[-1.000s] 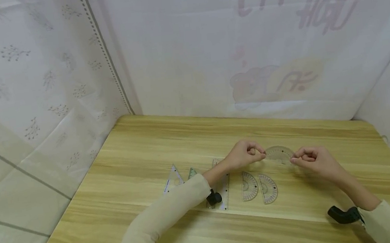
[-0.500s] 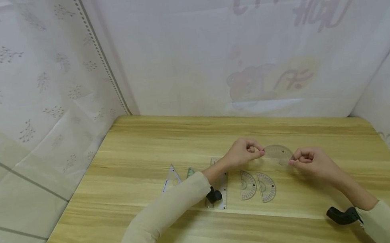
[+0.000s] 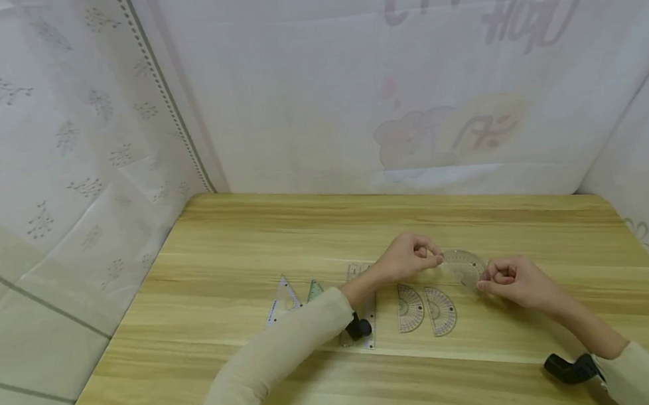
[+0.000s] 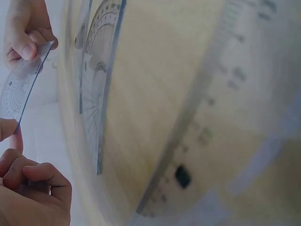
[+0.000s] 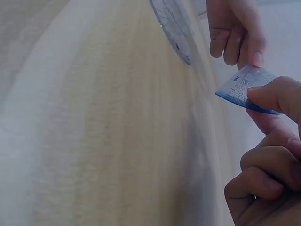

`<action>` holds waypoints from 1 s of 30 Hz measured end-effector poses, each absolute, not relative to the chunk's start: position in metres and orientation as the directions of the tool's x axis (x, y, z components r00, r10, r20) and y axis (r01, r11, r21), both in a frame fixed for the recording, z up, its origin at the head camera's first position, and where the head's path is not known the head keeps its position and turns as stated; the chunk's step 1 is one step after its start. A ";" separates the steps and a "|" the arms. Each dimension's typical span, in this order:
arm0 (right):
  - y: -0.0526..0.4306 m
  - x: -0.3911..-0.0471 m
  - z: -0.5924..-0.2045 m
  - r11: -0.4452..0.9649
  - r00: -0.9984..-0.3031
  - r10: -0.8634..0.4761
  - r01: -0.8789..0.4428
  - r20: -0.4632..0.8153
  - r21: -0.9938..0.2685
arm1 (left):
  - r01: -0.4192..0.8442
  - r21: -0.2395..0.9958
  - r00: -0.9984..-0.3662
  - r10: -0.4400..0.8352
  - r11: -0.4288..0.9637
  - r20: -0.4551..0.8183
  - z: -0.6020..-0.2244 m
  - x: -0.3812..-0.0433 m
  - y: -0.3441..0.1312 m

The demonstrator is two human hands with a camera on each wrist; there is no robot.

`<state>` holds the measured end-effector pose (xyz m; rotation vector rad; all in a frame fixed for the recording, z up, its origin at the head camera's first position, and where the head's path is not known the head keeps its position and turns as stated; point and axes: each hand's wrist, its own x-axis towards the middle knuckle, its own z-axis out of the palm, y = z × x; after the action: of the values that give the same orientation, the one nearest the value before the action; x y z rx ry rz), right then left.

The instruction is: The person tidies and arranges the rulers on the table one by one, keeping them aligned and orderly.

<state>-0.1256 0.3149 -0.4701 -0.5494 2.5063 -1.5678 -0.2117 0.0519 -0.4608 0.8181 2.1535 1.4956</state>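
Between my two hands a clear protractor [image 3: 465,266] is held up off the table. My left hand [image 3: 404,258] pinches its left end between thumb and forefinger. At the other end, the thumb and forefinger of my right hand [image 3: 514,281] pinch it. Both wrist views show the held protractor [image 4: 21,87] gripped at its two ends, its printed scale visible. Nearer me, two more clear protractors [image 3: 411,309] [image 3: 442,311] lie side by side. A clear ruler [image 3: 372,331] lies under my left forearm, partly hidden.
Left of the ruler lie a clear set square [image 3: 283,299] and a green-tinted set square [image 3: 314,289], both partly covered by my left sleeve. The wooden table [image 3: 232,240] meets a pale patterned curtain [image 3: 289,99] at its back edge.
My right hand has moved slightly down and left, so the held protractor tilts lower at its right end. My left hand keeps its pinch, almost in place. The head view has shifted slightly.
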 end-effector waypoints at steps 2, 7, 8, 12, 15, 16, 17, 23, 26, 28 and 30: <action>0.316 -0.124 -0.472 0.388 -0.921 -0.377 -0.250 0.095 -0.887 | 0.232 0.938 -0.750 0.662 0.257 0.004 -0.462 -0.211 0.052; 0.319 -0.120 -0.476 0.391 -0.930 -0.352 -0.246 0.103 -0.887 | 0.240 0.934 -0.732 0.681 0.264 -0.005 -0.463 -0.209 0.053; 0.319 -0.119 -0.477 0.393 -0.935 -0.341 -0.235 0.096 -0.889 | 0.244 0.933 -0.726 0.687 0.266 -0.005 -0.464 -0.209 0.052; 0.319 -0.114 -0.478 0.395 -0.946 -0.317 -0.194 0.065 -0.898 | 0.260 0.928 -0.708 0.706 0.265 -0.003 -0.465 -0.208 0.052; 0.319 -0.111 -0.480 0.392 -0.949 -0.311 -0.180 0.054 -0.902 | 0.262 0.929 -0.702 0.712 0.261 -0.002 -0.465 -0.207 0.053; 0.318 -0.110 -0.481 0.388 -0.949 -0.311 -0.176 0.051 -0.905 | 0.261 0.929 -0.702 0.712 0.263 -0.004 -0.465 -0.207 0.053; 0.318 -0.109 -0.481 0.382 -0.950 -0.308 -0.169 0.047 -0.909 | 0.258 0.929 -0.702 0.712 0.264 -0.007 -0.465 -0.206 0.053; 0.318 -0.107 -0.483 0.367 -0.944 -0.328 -0.171 0.045 -0.915 | 0.242 0.933 -0.697 0.717 0.266 -0.024 -0.466 -0.205 0.055; 0.318 -0.106 -0.482 0.379 -0.933 -0.359 -0.176 0.032 -0.909 | 0.241 0.935 -0.683 0.730 0.259 -0.026 -0.466 -0.204 0.056; 0.319 -0.105 -0.481 0.372 -0.918 -0.395 -0.185 0.025 -0.909 | 0.252 0.935 -0.668 0.744 0.248 -0.017 -0.466 -0.204 0.056; 0.320 -0.106 -0.481 0.354 -0.898 -0.439 -0.198 0.024 -0.914 | 0.272 0.932 -0.649 0.761 0.238 -0.005 -0.465 -0.204 0.057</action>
<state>-0.1058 0.3199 -0.4807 -0.5729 2.3914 -1.5659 -0.2044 0.0568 -0.4654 0.9431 2.0538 1.4032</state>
